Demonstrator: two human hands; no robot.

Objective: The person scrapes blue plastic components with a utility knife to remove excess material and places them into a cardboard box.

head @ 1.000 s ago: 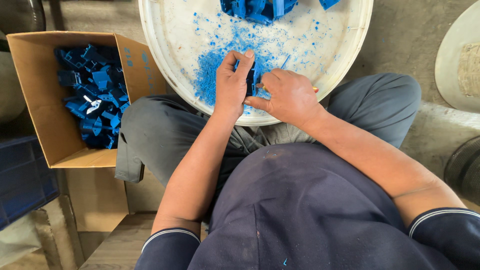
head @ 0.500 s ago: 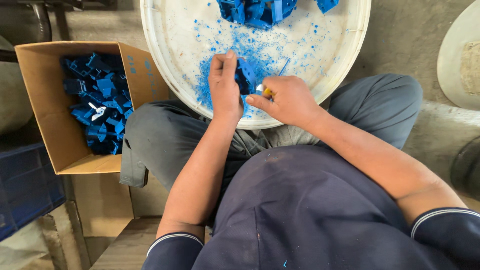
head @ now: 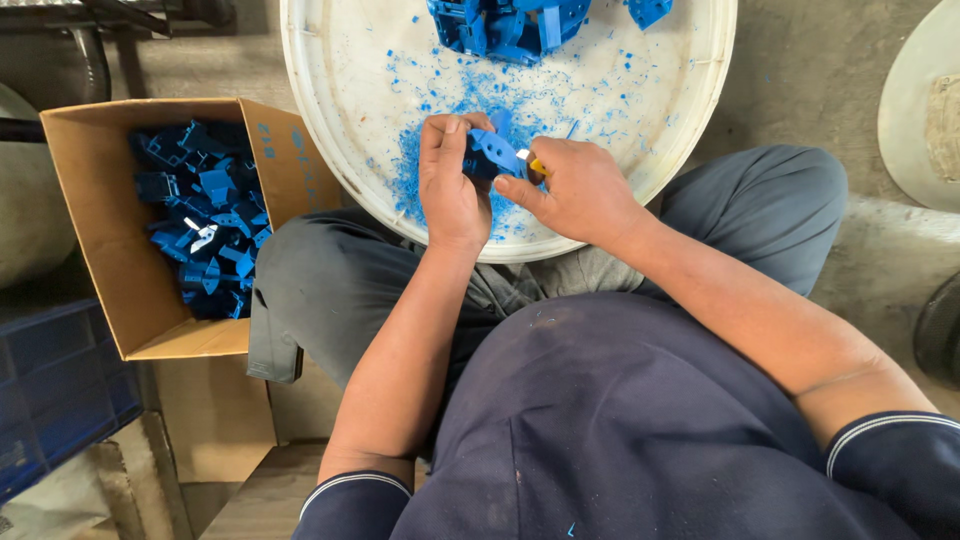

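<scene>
My left hand grips a small blue plastic part over the near rim of a round white tray. My right hand holds a small knife with a yellow handle, its tip against the part. Blue shavings lie scattered on the tray under my hands. A heap of more blue plastic parts sits at the tray's far side.
A cardboard box holding several blue parts stands to my left, beside my knee. A dark blue crate is at the lower left. A pale round lid leans at the right on the concrete floor.
My hands have lifted slightly off the tray and turned the blue part, which now shows more between my fingers. The view has shifted a little.
</scene>
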